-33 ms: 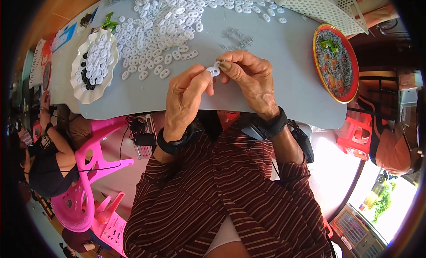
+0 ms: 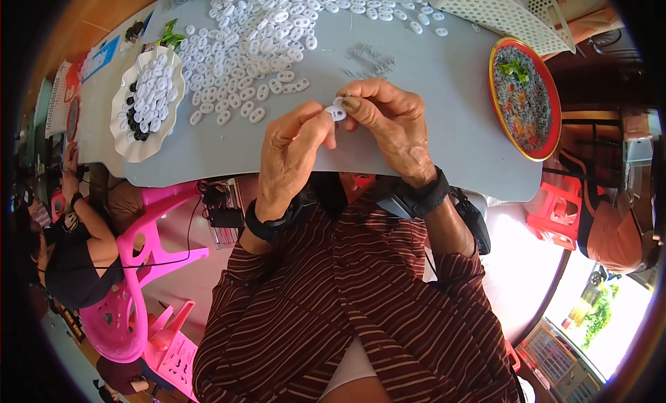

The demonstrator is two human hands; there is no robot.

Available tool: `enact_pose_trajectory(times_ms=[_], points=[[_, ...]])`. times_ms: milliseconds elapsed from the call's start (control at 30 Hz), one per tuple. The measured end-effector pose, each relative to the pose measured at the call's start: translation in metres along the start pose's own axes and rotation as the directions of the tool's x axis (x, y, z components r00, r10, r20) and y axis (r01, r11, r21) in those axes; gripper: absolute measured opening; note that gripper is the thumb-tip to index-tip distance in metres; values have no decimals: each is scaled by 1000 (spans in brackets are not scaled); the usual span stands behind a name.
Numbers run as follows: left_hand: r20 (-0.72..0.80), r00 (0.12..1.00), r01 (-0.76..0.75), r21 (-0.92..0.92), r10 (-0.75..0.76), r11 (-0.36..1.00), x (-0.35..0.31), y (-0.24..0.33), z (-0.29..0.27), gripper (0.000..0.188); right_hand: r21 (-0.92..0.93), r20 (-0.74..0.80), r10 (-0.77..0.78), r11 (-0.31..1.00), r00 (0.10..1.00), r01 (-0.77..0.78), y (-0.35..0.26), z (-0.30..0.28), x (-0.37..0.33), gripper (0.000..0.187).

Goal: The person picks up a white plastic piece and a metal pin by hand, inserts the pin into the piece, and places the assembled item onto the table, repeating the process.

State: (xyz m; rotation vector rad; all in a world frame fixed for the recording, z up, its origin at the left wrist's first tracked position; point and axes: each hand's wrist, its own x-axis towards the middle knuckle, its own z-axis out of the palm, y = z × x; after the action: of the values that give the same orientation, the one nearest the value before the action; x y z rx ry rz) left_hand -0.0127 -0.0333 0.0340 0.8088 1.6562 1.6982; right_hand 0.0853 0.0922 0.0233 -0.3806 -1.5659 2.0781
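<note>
At the near middle of the table, my left hand [image 2: 295,143] is closed, pinching a white oval cord-lock piece [image 2: 337,114] with two holes between thumb and forefinger. Close against it, the thumb and fingers of my right hand [image 2: 388,122] are pinched together at a second small white part [image 2: 339,100], mostly hidden by the fingertips. A thin, pale sliver shows above the right thumb, too small to name. Just beyond my hands lie a loose pile of small grey metal springs [image 2: 371,59] and many similar white cord-lock pieces [image 2: 236,80], spread over the grey table [image 2: 458,125].
A wavy-edged white dish [image 2: 126,148] at left holds white and black pieces. On the right sits a red plate [image 2: 553,136] of small grey metal parts. A white perforated basket [image 2: 499,18] stands behind it. Pink plastic chairs [image 2: 132,264] and another person [image 2: 83,254] are at left.
The white cord-lock piece in my left fingers has turned slightly, showing its holes at a different angle. Both hands remain nearly in place.
</note>
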Motion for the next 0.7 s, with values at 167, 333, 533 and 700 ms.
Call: enact_pose_trajectory(times_ms=[167, 333, 533, 700], points=[[38, 991, 120, 110, -125, 987, 0, 9, 3, 25, 60, 36, 27, 998, 999, -29, -5, 4, 0, 12], [48, 995, 79, 179, -89, 981, 3, 6, 2, 24, 11, 60, -25, 1000, 998, 25, 1, 2, 1, 12], [-8, 999, 40, 72, -39, 997, 4, 3, -1, 28, -52, -54, 10, 999, 999, -12, -1, 0, 0, 12], [-65, 998, 19, -121, -27, 992, 8, -12, -3, 30, -107, -18, 25, 994, 1000, -26, -2, 2, -2, 13]])
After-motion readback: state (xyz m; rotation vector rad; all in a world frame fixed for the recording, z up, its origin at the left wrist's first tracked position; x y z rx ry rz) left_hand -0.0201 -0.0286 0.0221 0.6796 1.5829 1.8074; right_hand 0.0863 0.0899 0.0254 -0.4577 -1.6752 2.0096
